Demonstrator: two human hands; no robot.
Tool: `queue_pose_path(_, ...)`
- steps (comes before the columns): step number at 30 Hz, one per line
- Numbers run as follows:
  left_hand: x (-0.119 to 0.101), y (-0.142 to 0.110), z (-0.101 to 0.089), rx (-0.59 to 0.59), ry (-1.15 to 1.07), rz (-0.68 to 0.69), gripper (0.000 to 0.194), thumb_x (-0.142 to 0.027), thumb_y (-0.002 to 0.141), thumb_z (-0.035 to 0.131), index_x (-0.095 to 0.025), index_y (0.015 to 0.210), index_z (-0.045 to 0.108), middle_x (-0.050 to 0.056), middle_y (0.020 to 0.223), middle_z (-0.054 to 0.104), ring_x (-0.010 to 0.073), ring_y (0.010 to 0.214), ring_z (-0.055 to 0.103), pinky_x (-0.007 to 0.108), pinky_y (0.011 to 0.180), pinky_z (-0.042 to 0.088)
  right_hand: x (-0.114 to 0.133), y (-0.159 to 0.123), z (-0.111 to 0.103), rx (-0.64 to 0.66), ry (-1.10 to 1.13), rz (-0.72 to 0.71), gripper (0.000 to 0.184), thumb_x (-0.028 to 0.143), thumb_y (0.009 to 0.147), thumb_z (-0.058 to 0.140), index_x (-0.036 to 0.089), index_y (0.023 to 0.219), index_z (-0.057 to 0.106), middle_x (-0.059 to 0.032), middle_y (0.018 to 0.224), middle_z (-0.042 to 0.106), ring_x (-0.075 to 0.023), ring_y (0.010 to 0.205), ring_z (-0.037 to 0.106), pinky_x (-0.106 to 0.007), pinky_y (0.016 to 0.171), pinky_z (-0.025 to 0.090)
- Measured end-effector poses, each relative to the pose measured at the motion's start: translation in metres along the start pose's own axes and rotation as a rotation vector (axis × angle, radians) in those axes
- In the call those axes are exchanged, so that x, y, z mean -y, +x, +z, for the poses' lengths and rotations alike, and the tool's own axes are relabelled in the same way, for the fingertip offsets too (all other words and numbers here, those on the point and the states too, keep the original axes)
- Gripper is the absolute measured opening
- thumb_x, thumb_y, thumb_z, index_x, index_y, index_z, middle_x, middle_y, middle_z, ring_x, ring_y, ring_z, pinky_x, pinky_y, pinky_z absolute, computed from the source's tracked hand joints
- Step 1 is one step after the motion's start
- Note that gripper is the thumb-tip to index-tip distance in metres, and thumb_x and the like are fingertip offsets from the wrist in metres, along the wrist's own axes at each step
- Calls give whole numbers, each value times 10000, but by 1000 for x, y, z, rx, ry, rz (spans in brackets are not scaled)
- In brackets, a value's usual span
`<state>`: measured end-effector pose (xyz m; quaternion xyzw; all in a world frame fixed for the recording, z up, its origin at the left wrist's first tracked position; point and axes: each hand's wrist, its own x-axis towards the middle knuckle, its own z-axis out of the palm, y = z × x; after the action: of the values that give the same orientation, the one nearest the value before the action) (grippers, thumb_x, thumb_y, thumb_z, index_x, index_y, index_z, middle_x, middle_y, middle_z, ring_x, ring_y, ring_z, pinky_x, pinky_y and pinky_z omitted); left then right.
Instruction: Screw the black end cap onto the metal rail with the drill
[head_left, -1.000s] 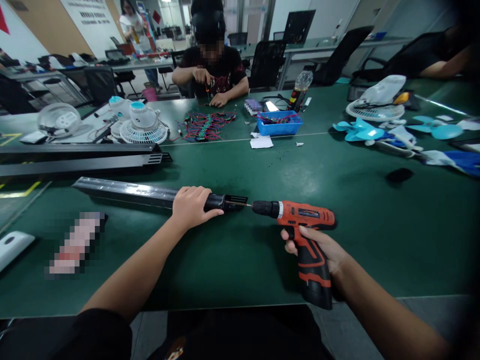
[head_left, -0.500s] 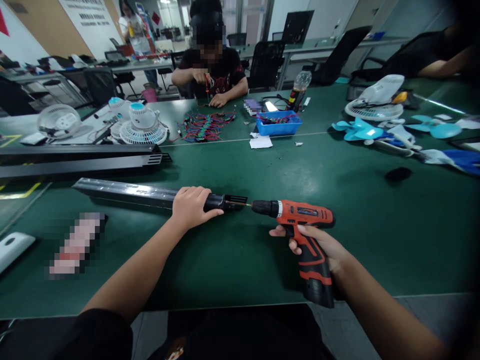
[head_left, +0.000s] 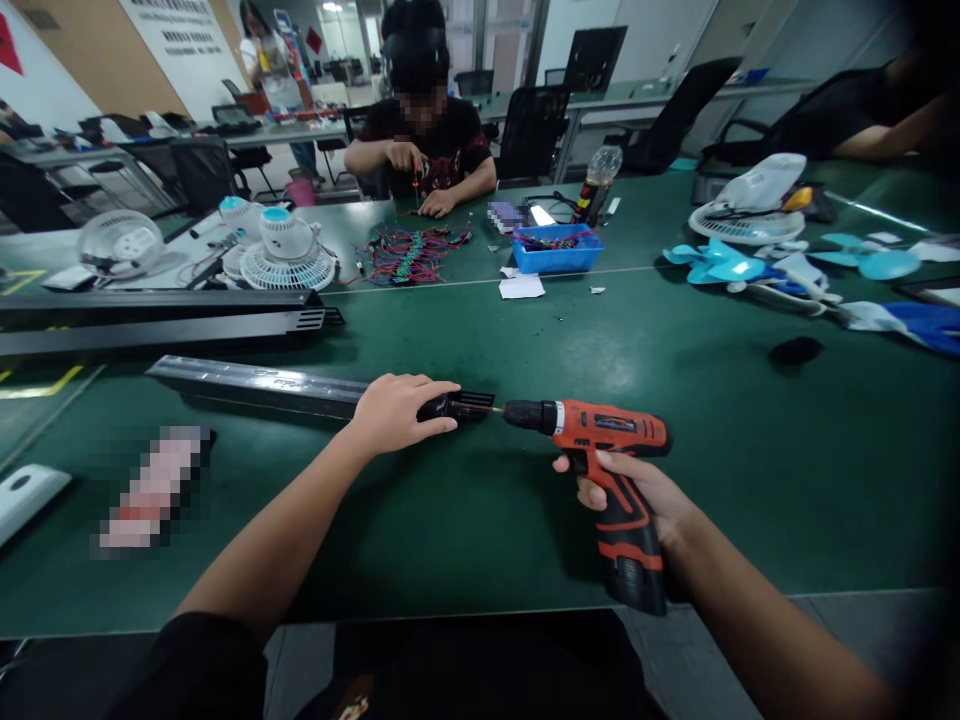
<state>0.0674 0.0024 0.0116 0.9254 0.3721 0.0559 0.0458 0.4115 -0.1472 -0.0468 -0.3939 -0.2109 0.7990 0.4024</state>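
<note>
My left hand [head_left: 390, 412] grips a long black metal profile [head_left: 255, 384] near its right end, thumb on the near side and fingers over the top. The profile lies on the green table, its slotted end piece [head_left: 472, 400] pointing right. In my right hand [head_left: 654, 492] is an orange and black cordless drill [head_left: 615, 428], held by the handle with its chuck facing left. Its long thin bit [head_left: 495, 409] reaches into the slotted end; the tip is hidden there. My index finger sits by the trigger.
Two more profiles [head_left: 150, 330] lie behind on the left. A phone [head_left: 157, 490] is by my left forearm. Further back are fan parts [head_left: 289, 250], bundled wires [head_left: 412, 255], a blue bin [head_left: 559, 255], a bottle [head_left: 598, 185] and blue fan blades [head_left: 716, 262]. A co-worker [head_left: 420, 130] sits opposite.
My left hand has slid slightly right along the profile, its fingers stretching further toward the slotted end. My right index finger has drawn in closer to the trigger. The drill has barely moved.
</note>
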Motion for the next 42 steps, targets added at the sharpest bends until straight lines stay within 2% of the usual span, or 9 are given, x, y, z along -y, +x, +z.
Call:
queue_pose_path(7,-5,-3,8,-123,-29,-10,433,-537,999,560,-277,1331,659,38,1191,785,271,1076,731,406,919,481,2,-1,0,9,-3,7,461,458,800,852,89,1072,795,-22,584,634,-114,506,532,-180,412,406)
queue_pose_path(17,-15,-3,8,-134,30,-25,364,-444,997,548,-258,1295,643,41,1103,776,279,1022,719,439,907,462,8,-1,-1,16,-48,21,526,523,780,870,107,1095,799,-11,565,624,-105,463,493,-185,386,412)
queue_pose_path(22,-13,-5,9,-144,28,-18,394,-474,1014,529,-262,1326,642,55,1135,774,287,1039,713,446,935,464,6,-3,4,-23,-37,22,614,610,753,879,102,1089,807,-20,565,648,-102,451,517,-178,382,422)
queue_pose_path(25,-9,-7,10,-141,20,11,488,-533,1018,532,-255,1413,602,76,1174,767,299,1078,703,451,972,463,4,-4,8,-71,-64,8,653,655,752,860,96,1086,804,-25,555,657,-97,415,514,-180,371,418)
queue_pose_path(29,-3,-7,8,-79,29,62,564,-540,1031,523,-268,1525,521,91,1230,739,301,1091,688,456,985,461,4,-5,11,-126,-96,6,670,673,755,838,83,1069,794,-32,548,663,-94,390,519,-176,362,405)
queue_pose_path(34,-4,-5,4,-15,48,55,534,-534,1030,541,-279,1498,546,95,1228,726,303,1074,689,457,963,471,3,-5,11,-155,-94,7,567,586,793,823,78,1040,783,-34,545,657,-108,406,535,-183,361,406)
queue_pose_path(38,-3,-5,5,-15,40,29,621,-550,989,622,-218,1502,510,127,1264,736,330,1131,687,460,1002,460,2,-7,8,-76,-52,2,522,476,782,860,95,1129,775,-13,576,657,-98,414,513,-186,371,418)
queue_pose_path(40,-2,-5,6,-18,41,9,681,-558,963,659,-184,1505,482,153,1291,733,345,1166,684,459,1012,457,2,-7,8,-39,-23,12,467,433,778,878,101,1093,784,-16,604,667,-94,427,523,-184,378,430)
queue_pose_path(42,-1,-5,8,-16,45,2,691,-560,947,682,-174,1485,482,167,1329,722,356,1197,679,460,1015,458,3,-7,10,-35,8,-22,381,374,764,903,114,1019,792,-43,708,718,-107,501,594,-192,430,489)
